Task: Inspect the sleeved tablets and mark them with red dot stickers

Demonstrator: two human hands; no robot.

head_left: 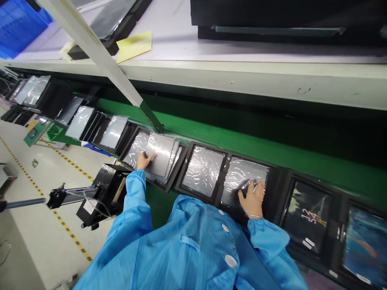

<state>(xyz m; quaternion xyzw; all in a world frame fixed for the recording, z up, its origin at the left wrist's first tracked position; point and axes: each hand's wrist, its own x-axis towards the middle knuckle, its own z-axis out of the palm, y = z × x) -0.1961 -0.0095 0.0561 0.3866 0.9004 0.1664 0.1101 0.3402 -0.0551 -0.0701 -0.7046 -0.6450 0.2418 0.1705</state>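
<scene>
My left hand [144, 160] grips the left edge of a stack of silver, film-wrapped tablets [161, 151], thumb on top and the other fingers mostly hidden. The stack lies fanned out over a black foam tray, partly covering another film-covered panel [138, 149] on its left. My right hand [253, 199], fingers spread, rests on a film-covered tablet [242, 177] set in a dark foam recess. Between my hands sits another tablet under wrinkled clear film [204, 171].
To the right are a lit tablet reading 12 54 [308, 217] and one with a blue screen [365, 241]. More wrapped tablets [80, 123] line the green bench leftward. A slanted post [99, 52], a shelf edge [242, 76] and a black device on an arm [104, 193] stand close by.
</scene>
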